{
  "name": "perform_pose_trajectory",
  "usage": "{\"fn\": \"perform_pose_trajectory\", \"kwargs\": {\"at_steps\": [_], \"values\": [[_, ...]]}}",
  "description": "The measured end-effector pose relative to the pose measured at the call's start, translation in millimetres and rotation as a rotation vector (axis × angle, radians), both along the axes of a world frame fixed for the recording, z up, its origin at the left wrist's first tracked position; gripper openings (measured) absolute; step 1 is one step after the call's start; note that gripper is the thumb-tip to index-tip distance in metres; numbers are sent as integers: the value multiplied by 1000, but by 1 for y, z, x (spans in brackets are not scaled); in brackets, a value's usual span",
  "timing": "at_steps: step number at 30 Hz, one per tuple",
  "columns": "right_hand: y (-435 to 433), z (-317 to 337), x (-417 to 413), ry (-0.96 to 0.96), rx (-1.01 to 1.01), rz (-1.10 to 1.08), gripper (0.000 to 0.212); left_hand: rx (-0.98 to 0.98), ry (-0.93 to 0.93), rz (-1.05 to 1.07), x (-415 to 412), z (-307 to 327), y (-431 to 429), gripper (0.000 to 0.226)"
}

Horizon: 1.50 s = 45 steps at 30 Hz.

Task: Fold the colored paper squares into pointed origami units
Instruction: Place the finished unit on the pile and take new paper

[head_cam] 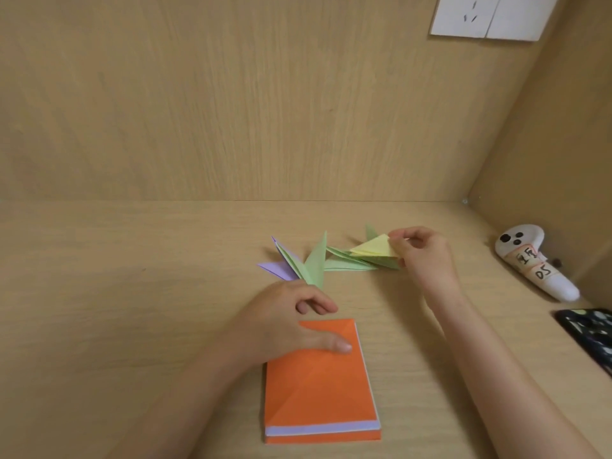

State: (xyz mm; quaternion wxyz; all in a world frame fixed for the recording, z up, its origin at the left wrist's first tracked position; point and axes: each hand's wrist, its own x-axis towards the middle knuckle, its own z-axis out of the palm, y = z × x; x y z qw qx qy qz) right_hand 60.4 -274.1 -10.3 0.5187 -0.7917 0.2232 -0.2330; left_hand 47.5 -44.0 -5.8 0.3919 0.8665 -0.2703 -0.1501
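A stack of colored paper squares (323, 389) lies near the front of the wooden desk, orange sheet on top with diagonal creases. My left hand (284, 323) rests on the stack's far left corner, thumb pressing the orange sheet. My right hand (422, 256) pinches a folded yellow pointed unit (372, 249) at the back, setting it on top of green pointed units (351, 261). To the left lie another green unit (316, 261) and a purple unit (278, 268), both pointed.
A white controller (536, 263) with a handwritten label lies at the right wall. A dark patterned phone (589, 336) sits at the right edge. Wooden walls close the desk at the back and right; a white wall socket (490, 14) is high up.
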Motion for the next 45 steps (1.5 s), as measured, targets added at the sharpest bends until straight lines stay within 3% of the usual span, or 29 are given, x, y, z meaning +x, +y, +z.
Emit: {"fn": "perform_pose_trajectory", "kwargs": {"at_steps": [9,18,20,22,26,28,34,37,40,45], "values": [[12,-2,-6,268,-409,-20,14,28,-97,-94,0,3,1,35],[18,2,-7,-98,-681,-139,17,-149,-113,0,6,-2,-1,30],[24,8,-10,-222,-561,-14,24,-221,-99,24,5,2,-1,26],[37,16,-17,-261,-362,255,29,-297,-105,63,6,8,1,25],[58,23,-28,-92,-167,761,10,-430,-133,133,9,14,5,26],[60,18,-27,-23,-112,857,17,-472,-144,176,11,14,6,26],[58,20,-24,-105,98,759,8,-664,-79,351,12,14,5,39],[56,26,-23,-170,232,632,8,-767,69,455,11,19,5,45],[56,27,-23,-207,320,600,7,-713,155,459,11,17,3,43],[57,22,-22,-211,284,610,4,-676,147,406,12,14,2,26]]}}
